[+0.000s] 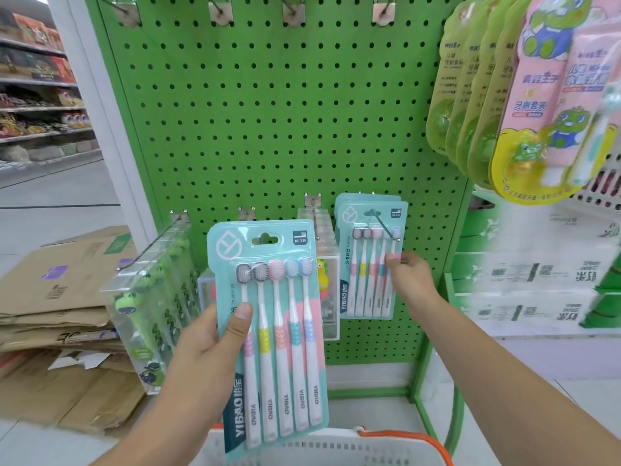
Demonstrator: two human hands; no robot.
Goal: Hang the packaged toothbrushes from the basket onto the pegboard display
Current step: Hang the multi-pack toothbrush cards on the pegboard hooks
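Pegboard (268,129) backdrop, each grip around toothbrush packs.

Shop aisle, green pegboard (268,112) with hooks, hanging packaged goods (524,95), stocked shelves (40,79), flattened cartons (60,314)

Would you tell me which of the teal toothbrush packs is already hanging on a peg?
The smaller-looking pack at the right hand, threaded on its hook; the left hand's pack is held off the pegboard.

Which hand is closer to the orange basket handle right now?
Left. The left hand holds a toothbrush pack just above the basket handle; the right hand is higher, at the hanging packs.
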